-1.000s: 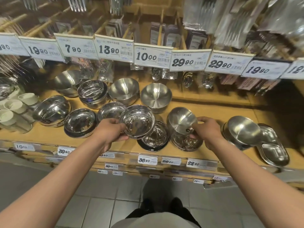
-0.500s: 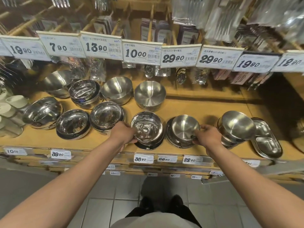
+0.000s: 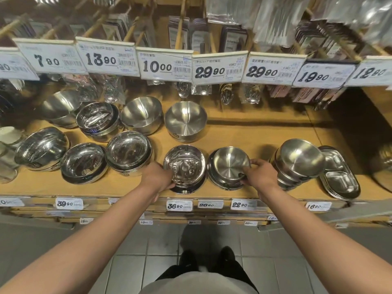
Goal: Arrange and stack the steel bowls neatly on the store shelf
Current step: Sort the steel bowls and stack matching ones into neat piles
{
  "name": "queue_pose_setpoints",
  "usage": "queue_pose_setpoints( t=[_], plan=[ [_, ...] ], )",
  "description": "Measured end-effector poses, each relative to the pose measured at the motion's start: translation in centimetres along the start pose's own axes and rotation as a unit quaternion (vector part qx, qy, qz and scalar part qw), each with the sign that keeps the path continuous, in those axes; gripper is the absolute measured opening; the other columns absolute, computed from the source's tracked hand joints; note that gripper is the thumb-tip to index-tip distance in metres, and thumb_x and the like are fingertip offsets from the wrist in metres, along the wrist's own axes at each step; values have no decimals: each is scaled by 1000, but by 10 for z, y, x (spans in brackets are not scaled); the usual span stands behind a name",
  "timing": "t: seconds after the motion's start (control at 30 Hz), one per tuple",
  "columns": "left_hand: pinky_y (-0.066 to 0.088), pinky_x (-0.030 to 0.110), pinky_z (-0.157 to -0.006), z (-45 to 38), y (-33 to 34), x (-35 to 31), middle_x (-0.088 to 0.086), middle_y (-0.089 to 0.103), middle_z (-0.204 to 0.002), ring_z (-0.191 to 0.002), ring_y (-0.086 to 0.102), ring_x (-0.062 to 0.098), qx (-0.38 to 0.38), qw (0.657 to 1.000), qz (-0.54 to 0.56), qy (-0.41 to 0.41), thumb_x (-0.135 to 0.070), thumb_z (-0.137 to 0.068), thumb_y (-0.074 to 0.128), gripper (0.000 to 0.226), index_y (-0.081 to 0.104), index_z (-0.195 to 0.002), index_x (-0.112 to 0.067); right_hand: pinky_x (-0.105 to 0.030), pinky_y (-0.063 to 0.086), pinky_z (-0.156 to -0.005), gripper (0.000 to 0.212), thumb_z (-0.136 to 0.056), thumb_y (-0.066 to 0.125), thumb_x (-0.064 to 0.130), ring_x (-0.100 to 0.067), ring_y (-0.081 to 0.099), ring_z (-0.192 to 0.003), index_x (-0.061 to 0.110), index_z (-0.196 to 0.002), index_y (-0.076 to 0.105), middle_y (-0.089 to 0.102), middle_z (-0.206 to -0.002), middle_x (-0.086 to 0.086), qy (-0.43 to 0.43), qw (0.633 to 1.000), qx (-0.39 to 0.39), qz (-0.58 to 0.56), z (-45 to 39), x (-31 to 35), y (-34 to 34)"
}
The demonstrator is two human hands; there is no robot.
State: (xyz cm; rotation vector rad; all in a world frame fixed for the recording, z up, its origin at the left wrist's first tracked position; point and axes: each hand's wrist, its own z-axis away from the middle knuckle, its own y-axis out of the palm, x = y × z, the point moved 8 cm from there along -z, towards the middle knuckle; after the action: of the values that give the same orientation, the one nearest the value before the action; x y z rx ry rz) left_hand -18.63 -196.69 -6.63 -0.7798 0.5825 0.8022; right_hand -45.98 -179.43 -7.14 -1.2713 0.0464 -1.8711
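Note:
My left hand grips the near-left rim of a shiny steel bowl that sits nested on another bowl at the front of the wooden shelf. My right hand pinches the right rim of a matte steel bowl, which rests inside a wider bowl beside the first stack. Both stacks stand side by side near the shelf's front edge, above the 36.90 and 22.90 price labels.
Several more steel bowls stand to the left and behind, including a matte one at the back. A tilted bowl stack and divided steel trays lie to the right. Price tags and bagged cutlery hang overhead. White cups stand at far left.
Both hands have lowered their bowls from the air onto the stacks at the shelf front. The right bowl went from tilted to level. The hands still hold the rims.

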Motion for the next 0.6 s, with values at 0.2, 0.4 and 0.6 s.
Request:
queue_pose_setpoints(
  t=[0.2,0.4,0.6],
  plan=[
    [43,38,-94,23,-17,-56,16,50,-130,-117,50,31,-124,944,-225,206,-21,-91,63,43,51,-129,-3,-37,65,-68,12,-92,70,11,-23,75,-60,18,-102,68,75,-90,-12,-18,999,12,-28,13,7,-7],
    [52,28,-64,63,55,-109,-6,62,-90,-78,66,13,77,962,-125,232,-42,-90,67,38,49,-112,-16,-26,61,-54,14,-90,70,8,-24,72,-60,6,-104,70,75,-96,-15,-28,993,38,-110,40,37,-31],
    [64,35,-69,82,108,-119,19,67,-107,-71,76,26,158,978,8,133,-9,-92,65,14,56,-101,-5,-32,63,-59,22,-89,66,4,-25,75,-74,8,-109,60,70,-106,-18,-16,988,59,-145,53,53,-80]
  ],
)
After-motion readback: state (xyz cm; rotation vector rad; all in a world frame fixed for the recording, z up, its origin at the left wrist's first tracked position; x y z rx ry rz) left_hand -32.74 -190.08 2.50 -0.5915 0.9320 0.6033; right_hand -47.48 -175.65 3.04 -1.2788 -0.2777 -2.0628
